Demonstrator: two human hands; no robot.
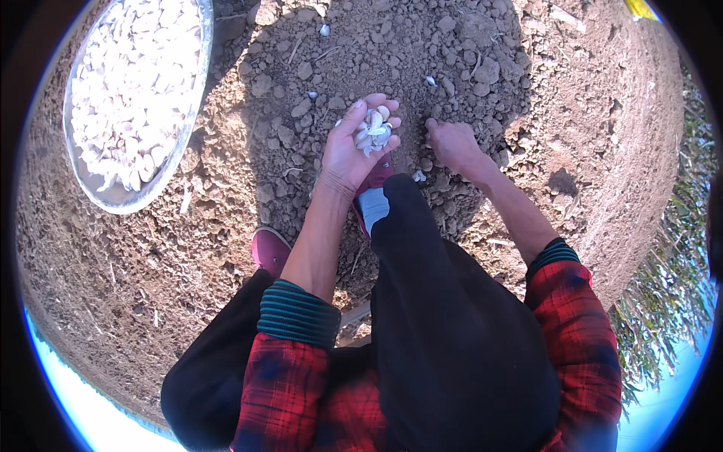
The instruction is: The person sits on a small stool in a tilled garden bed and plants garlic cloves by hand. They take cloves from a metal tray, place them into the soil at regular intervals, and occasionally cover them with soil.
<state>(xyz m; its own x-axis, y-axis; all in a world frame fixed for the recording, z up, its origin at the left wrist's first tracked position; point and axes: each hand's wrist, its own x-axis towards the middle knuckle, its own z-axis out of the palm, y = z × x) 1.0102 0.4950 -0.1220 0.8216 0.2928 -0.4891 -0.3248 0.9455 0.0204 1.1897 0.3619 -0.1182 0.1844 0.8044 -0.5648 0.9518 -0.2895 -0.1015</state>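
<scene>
Several pale garlic cloves (pixel 374 132) lie heaped in the palm of my left hand (pixel 346 151), which is turned up with its fingers curled round them. To the right, my right hand (pixel 456 148) reaches down to the crumbly brown soil (pixel 482 98). Its fingers are drawn together and their tips touch the ground; whatever they may hold is hidden. One loose clove (pixel 431 80) sits on the soil just beyond this hand. Another clove (pixel 419 176) rests nearer me, beside my shoe. Farther off to the left are a small clove (pixel 312 95) and one more clove (pixel 324 30).
A wide round basin (pixel 120 203) full of bright, sunlit garlic cloves stands at the far left. My pink shoes (pixel 269 250) are planted on the soil between my arms and left of them. Green plants (pixel 663 279) border the right side. Something yellow (pixel 640 9) shows at the far right.
</scene>
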